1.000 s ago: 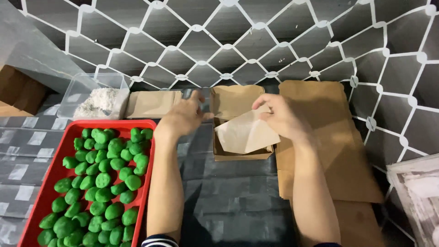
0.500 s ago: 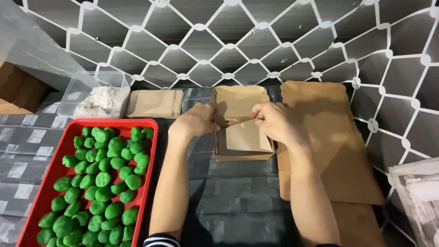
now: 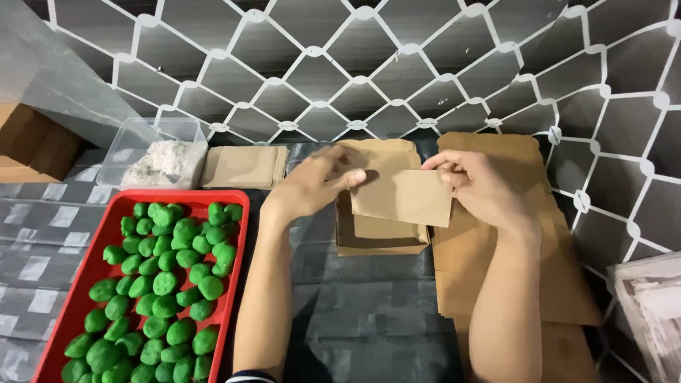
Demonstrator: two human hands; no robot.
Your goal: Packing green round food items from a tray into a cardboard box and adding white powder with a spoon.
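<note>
Paper sheet point(image 3: 404, 197) lifted higher by both hands.

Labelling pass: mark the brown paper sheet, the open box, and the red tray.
brown paper sheet point(image 3: 404, 197), head view, middle of its face.
open box point(image 3: 379, 246), head view, front wall.
red tray point(image 3: 234, 280), head view, right rim.

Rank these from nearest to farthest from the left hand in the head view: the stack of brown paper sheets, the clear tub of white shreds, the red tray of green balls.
From the left hand:
1. Stack of brown paper sheets, just to its left on the table.
2. Red tray, below and left, holding green balls.
3. Clear tub, far left at the back.
</note>
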